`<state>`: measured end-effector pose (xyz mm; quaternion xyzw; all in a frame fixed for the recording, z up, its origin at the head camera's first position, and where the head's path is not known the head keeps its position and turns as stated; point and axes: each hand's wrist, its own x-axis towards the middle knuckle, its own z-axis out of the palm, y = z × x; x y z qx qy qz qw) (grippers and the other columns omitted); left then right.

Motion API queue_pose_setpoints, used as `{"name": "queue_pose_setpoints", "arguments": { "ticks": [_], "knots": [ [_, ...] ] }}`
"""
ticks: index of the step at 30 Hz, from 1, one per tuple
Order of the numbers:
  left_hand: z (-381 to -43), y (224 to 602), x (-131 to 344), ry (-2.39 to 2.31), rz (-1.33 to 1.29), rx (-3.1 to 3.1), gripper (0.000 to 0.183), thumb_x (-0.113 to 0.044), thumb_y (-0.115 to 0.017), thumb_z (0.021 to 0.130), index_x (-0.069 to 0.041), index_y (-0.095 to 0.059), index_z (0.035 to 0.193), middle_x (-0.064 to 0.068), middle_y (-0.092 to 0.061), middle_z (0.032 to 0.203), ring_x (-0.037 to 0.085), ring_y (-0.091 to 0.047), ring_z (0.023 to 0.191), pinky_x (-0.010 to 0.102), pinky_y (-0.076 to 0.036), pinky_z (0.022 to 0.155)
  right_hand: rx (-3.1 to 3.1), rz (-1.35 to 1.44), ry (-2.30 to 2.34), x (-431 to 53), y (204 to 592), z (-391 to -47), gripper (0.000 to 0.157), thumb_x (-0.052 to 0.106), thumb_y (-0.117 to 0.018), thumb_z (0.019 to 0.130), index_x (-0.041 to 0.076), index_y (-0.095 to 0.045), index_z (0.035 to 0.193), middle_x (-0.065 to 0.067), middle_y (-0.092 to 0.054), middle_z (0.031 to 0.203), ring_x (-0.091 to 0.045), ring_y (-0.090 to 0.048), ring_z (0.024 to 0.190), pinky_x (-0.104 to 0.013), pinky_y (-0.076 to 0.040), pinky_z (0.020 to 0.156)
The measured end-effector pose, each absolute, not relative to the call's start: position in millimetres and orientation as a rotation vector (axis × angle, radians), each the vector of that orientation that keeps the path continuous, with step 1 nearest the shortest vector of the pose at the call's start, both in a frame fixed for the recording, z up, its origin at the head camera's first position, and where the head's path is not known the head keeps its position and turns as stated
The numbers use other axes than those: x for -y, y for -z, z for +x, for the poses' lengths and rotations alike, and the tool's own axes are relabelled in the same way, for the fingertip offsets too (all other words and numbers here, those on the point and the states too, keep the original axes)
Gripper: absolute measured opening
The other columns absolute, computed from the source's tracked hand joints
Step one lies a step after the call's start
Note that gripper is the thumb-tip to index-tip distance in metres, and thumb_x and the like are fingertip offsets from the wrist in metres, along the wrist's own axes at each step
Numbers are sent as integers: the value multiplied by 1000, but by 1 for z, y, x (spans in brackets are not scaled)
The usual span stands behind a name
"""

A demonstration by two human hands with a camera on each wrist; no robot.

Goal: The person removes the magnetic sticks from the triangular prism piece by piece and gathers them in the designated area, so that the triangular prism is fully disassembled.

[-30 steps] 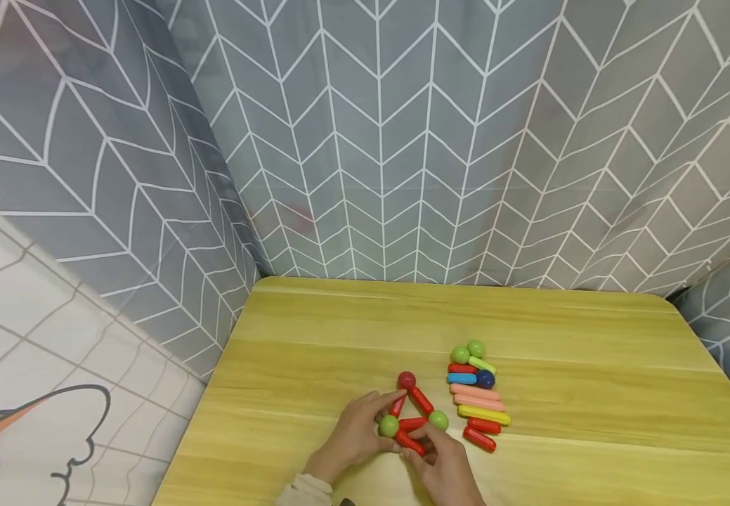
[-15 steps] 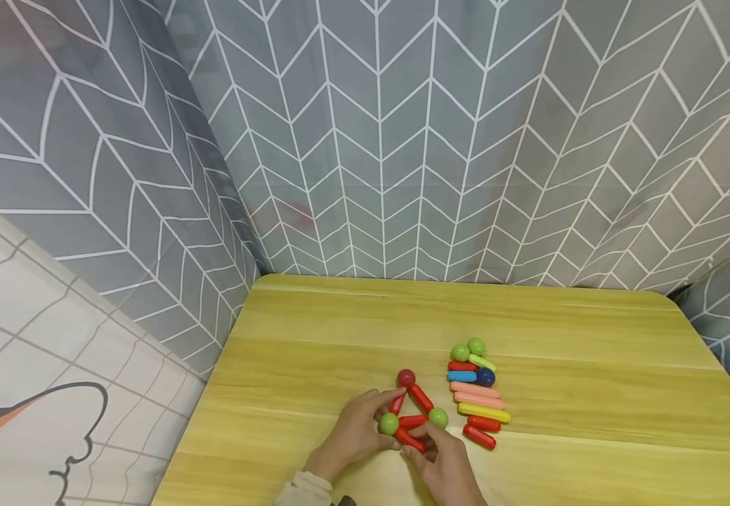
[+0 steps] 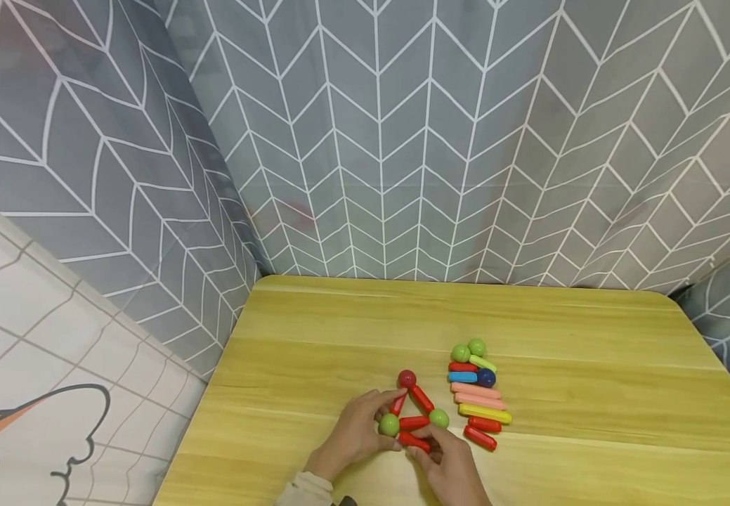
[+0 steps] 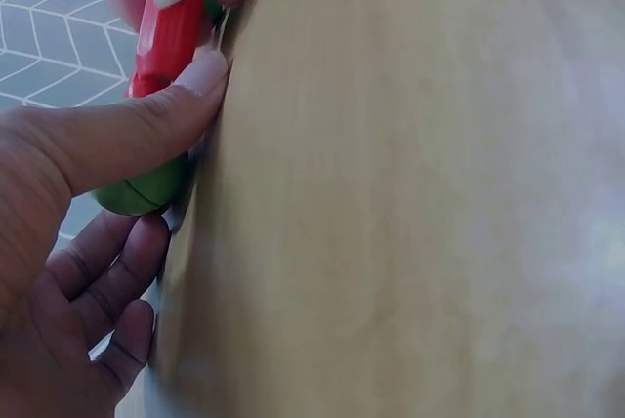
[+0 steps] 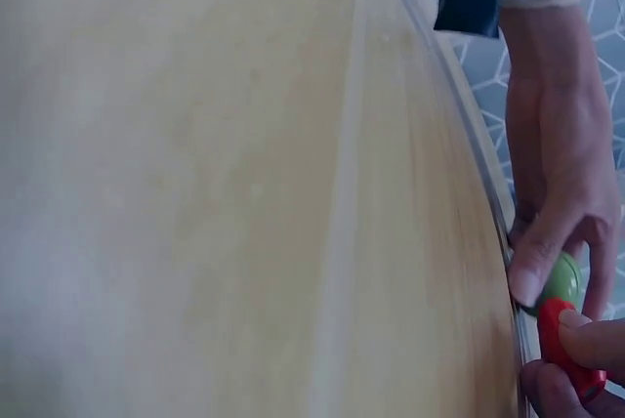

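Observation:
A triangle of red toy building rods lies on the table, with a crimson ball at its far corner and green balls at the near corners. My left hand holds the left green ball between thumb and fingers, the index finger reaching along the triangle's left rod. With thumb and fingertips my right hand pinches another red rod, its end right at that green ball. In the left wrist view this red rod runs to the green ball under my left thumb. The right green ball sits beyond my right fingers.
Right of the triangle, loose pieces lie in a column: two green balls, a dark blue ball, a blue rod, salmon rods, a yellow rod and red rods. Patterned grey curtains hang behind the wooden table.
My right hand has shifted slightly right with the red rod, which now lies more level at the green ball. My left hand stays in place around the ball.

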<state>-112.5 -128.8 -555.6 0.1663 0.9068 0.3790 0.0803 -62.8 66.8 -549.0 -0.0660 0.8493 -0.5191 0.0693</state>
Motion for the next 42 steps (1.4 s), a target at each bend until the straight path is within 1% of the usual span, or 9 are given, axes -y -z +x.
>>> {"name": "queue_pose_setpoints", "arguments": {
  "ticks": [7,11,15,19,23,28,32,38,42],
  "knots": [
    [-113,554,127,-1144,482,-2695,87,-27,-93,66,-39,-54,142,-14,-60,95,-2,-53,86,19,-45,77,-2619,-51,1561,-82,545,-59,16,11,-78,85,10,-72,99,-3,-75,93,1,-65,76,-16,-56,65],
    [-114,553,126,-1151,481,-2699,86,-27,-93,66,-39,-54,142,-14,-61,95,-2,-54,86,20,-45,77,-2650,28,1562,-88,542,-55,16,9,-80,83,11,-72,97,-3,-74,93,0,-66,75,-16,-56,65],
    [-114,552,125,-1134,480,-2706,86,-29,-93,66,-39,-54,142,-15,-60,94,-3,-53,86,21,-45,80,-2692,106,1557,-95,540,-50,17,10,-81,82,14,-72,96,-1,-72,93,2,-65,76,-16,-56,67],
    [-113,552,125,-1123,477,-2709,86,-29,-93,66,-38,-53,142,-16,-60,95,-4,-53,87,24,-45,83,-2856,95,1591,-104,542,-46,23,1,-82,77,12,-73,95,-1,-72,90,4,-63,75,-19,-57,64],
    [-110,554,126,-1141,448,-2683,86,-29,-93,67,-39,-53,142,-17,-58,94,-3,-52,86,23,-44,82,-3024,65,1578,-114,549,-43,30,-6,-84,71,11,-73,94,-3,-74,89,8,-60,70,-19,-56,58],
    [-107,556,126,-1136,421,-2695,86,-30,-93,66,-41,-54,142,-18,-57,92,-3,-50,86,23,-42,80,-3151,31,1467,-125,555,-44,31,-5,-87,67,11,-75,91,-2,-73,90,10,-56,70,-16,-53,57],
    [-108,556,126,-1133,424,-2711,85,-30,-93,66,-41,-54,141,-18,-58,92,-3,-50,85,23,-42,80,-3184,76,1430,-131,555,-46,31,-4,-89,65,10,-76,90,0,-71,91,10,-56,73,-13,-52,58],
    [-110,555,125,-1123,437,-2714,85,-31,-93,66,-40,-54,141,-17,-59,94,-4,-50,86,25,-42,82,-3133,117,1381,-136,553,-47,29,-2,-88,66,8,-75,90,-1,-67,91,9,-55,69,-17,-54,57],
    [-111,555,124,-1109,453,-2729,85,-31,-93,66,-40,-54,141,-17,-59,93,-4,-50,85,26,-42,83,-3127,142,1311,-139,551,-47,28,1,-89,67,7,-74,89,-1,-66,89,8,-53,67,-17,-53,57]
  ]
}}
